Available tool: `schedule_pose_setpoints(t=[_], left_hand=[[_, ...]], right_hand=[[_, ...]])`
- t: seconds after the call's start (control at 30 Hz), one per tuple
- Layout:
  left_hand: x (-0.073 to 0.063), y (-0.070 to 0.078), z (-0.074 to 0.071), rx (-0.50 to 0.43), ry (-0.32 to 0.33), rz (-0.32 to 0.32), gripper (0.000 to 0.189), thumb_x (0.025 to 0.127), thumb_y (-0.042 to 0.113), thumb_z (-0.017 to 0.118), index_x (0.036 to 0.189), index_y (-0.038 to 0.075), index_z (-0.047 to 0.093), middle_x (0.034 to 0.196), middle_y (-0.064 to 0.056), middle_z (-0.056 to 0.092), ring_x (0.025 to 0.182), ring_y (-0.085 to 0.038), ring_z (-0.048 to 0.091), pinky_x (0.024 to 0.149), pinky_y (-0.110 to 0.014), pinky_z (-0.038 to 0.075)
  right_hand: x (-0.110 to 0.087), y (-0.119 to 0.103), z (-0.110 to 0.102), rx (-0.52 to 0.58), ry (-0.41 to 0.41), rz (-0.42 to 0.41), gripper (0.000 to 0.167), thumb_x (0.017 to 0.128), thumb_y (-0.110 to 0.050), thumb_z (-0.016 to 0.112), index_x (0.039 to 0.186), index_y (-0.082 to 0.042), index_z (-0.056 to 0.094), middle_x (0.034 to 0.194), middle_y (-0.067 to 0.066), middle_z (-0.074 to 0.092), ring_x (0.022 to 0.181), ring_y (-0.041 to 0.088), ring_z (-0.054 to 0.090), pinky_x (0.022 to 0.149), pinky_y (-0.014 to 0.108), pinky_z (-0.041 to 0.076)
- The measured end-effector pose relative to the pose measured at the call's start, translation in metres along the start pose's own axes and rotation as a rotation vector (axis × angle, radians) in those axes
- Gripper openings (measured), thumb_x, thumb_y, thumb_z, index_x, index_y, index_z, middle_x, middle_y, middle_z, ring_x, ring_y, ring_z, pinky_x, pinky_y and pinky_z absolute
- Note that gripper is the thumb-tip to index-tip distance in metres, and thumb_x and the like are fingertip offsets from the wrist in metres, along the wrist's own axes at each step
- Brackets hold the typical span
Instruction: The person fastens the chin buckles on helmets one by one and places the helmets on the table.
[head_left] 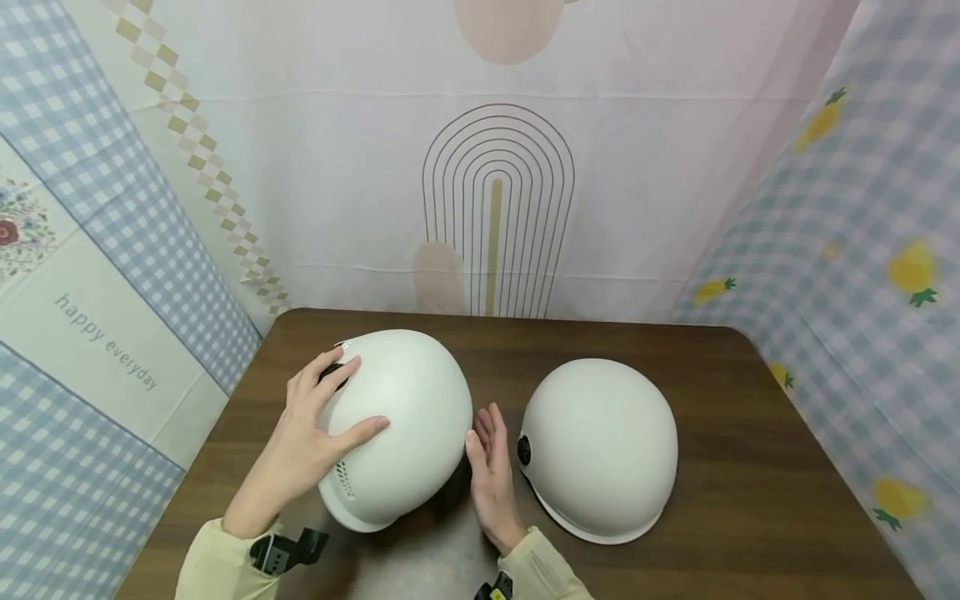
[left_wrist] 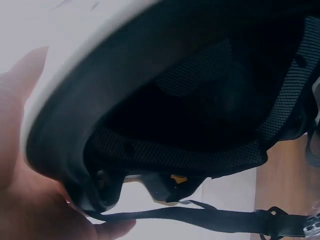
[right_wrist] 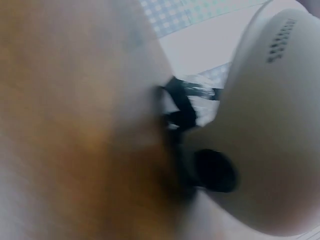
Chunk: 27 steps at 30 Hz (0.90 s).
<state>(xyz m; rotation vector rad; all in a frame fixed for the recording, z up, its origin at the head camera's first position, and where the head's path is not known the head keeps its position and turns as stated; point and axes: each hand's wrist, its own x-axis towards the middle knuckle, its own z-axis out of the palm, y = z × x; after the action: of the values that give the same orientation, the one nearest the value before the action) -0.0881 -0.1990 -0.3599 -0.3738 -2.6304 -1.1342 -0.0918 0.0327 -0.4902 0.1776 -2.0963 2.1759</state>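
A white helmet [head_left: 412,408] is tilted at the left of the table, its vented side toward me. My left hand [head_left: 309,433] holds it by the side, thumb on the shell and fingers spread near the dark fitting. The left wrist view looks into its black padded lining [left_wrist: 175,155], with a chin strap [left_wrist: 175,215] below. Beside the shell's right side, my right hand [head_left: 491,483] has fairly straight fingers; its thumb is at or very near the shell. A round black fitting [right_wrist: 216,171] on the helmet shows in the right wrist view.
A second white helmet [head_left: 600,442] sits to the right of my right hand, dome up. Both are at the brown wooden table [head_left: 757,500]. A patterned cloth [head_left: 337,167] hangs behind, with checked cloths at both sides.
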Motion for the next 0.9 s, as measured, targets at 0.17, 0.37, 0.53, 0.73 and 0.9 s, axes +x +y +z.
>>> schedule_pose_setpoints(t=[0.17, 0.37, 0.53, 0.73, 0.9], left_hand=[[0.001, 0.000, 0.005, -0.010, 0.002, 0.031, 0.075, 0.080, 0.031, 0.082, 0.144, 0.012, 0.048, 0.154, -0.012, 0.025, 0.136, -0.037, 0.018, 0.090, -0.071, 0.032], [0.001, 0.003, 0.006, 0.016, -0.049, -0.008, 0.085, 0.083, 0.041, 0.077, 0.151, 0.014, 0.033, 0.159, -0.011, 0.012, 0.143, -0.035, 0.007, 0.093, -0.072, 0.029], [0.000, 0.003, 0.004, 0.028, -0.071, -0.089, 0.105, 0.083, 0.047, 0.074, 0.156, 0.009, 0.009, 0.160, -0.012, 0.003, 0.146, -0.033, -0.004, 0.100, -0.072, 0.022], [-0.003, -0.004, 0.000, -0.042, -0.079, -0.082, 0.102, 0.085, 0.041, 0.074, 0.157, 0.020, 0.006, 0.162, -0.006, 0.004, 0.147, -0.030, -0.001, 0.102, -0.072, 0.017], [-0.004, -0.009, 0.004, -0.082, -0.080, -0.054, 0.101, 0.085, 0.035, 0.076, 0.157, 0.023, 0.007, 0.162, -0.003, -0.002, 0.147, -0.033, 0.001, 0.101, -0.073, 0.019]], right_hand=[[0.008, -0.022, -0.003, -0.091, -0.024, -0.138, 0.068, 0.102, -0.027, 0.053, 0.156, -0.026, 0.012, 0.158, 0.002, 0.020, 0.144, 0.024, 0.023, 0.114, 0.046, 0.023], [0.009, -0.050, 0.001, -0.200, -0.145, -0.201, 0.072, 0.098, -0.025, 0.060, 0.156, -0.026, 0.018, 0.160, 0.000, 0.010, 0.145, 0.025, 0.017, 0.108, 0.059, 0.025], [0.002, -0.075, 0.001, -0.237, -0.200, -0.154, 0.066, 0.098, -0.023, 0.060, 0.155, -0.018, 0.026, 0.160, 0.007, 0.010, 0.144, 0.033, 0.017, 0.104, 0.065, 0.026], [0.006, -0.049, -0.003, -0.265, -0.183, -0.181, 0.065, 0.099, -0.033, 0.057, 0.154, -0.032, 0.024, 0.159, -0.005, 0.011, 0.144, 0.024, 0.019, 0.105, 0.062, 0.028], [0.004, -0.049, -0.005, -0.264, -0.163, -0.172, 0.064, 0.099, -0.030, 0.058, 0.154, -0.028, 0.025, 0.159, -0.003, 0.014, 0.144, 0.025, 0.021, 0.105, 0.061, 0.029]])
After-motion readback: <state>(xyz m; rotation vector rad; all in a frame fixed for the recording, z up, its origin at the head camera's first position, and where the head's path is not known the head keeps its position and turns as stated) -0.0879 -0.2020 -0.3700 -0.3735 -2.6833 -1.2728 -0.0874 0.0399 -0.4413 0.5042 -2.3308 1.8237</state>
